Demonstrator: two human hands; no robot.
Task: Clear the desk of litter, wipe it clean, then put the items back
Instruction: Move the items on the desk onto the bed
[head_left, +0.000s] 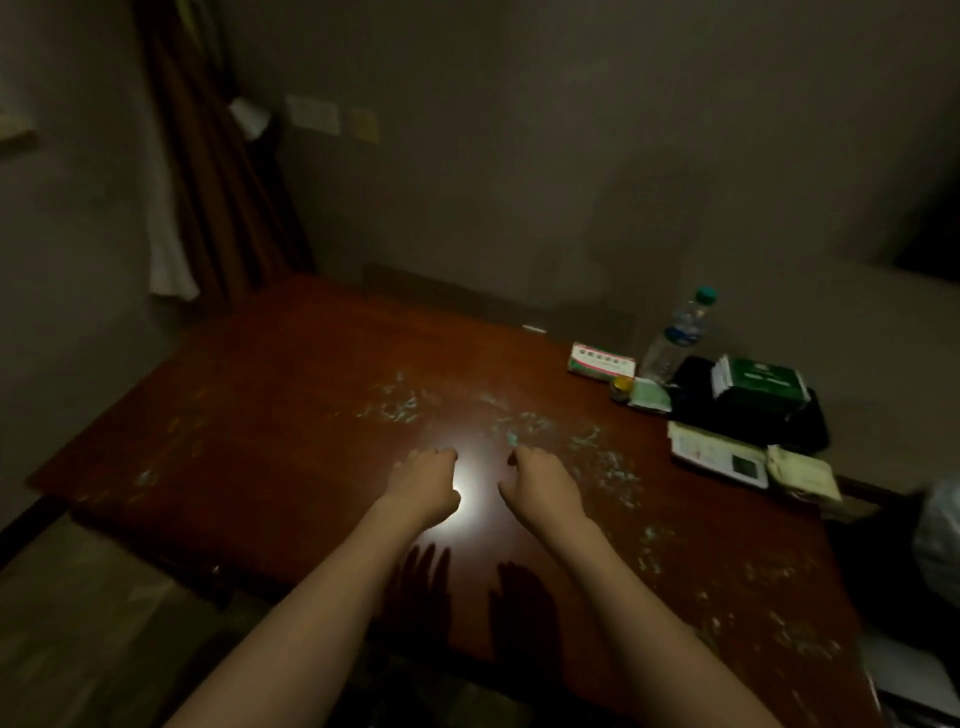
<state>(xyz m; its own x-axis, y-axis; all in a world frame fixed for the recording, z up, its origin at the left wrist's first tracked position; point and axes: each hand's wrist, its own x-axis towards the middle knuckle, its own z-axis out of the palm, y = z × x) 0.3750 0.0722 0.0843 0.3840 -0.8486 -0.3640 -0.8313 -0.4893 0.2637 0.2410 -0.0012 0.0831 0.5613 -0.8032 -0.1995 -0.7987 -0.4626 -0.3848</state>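
A reddish-brown desk (291, 415) is strewn with small pale scraps of litter (400, 408), thickest across the middle and down the right side. My left hand (423, 483) and my right hand (540, 486) hover side by side over the desk's middle, on either side of a bright glare spot. Their fingers point away and droop down, and their shadows show the fingers spread. Neither hand visibly holds anything. One pale green scrap (511, 439) lies just beyond my right fingertips.
At the back right stand a water bottle (675, 338), a pink-and-white box (600, 361), a small jar (622, 387), a green pack (758, 384) on a black case (748, 426), and papers (717, 454). A curtain (218, 182) hangs at the back left.
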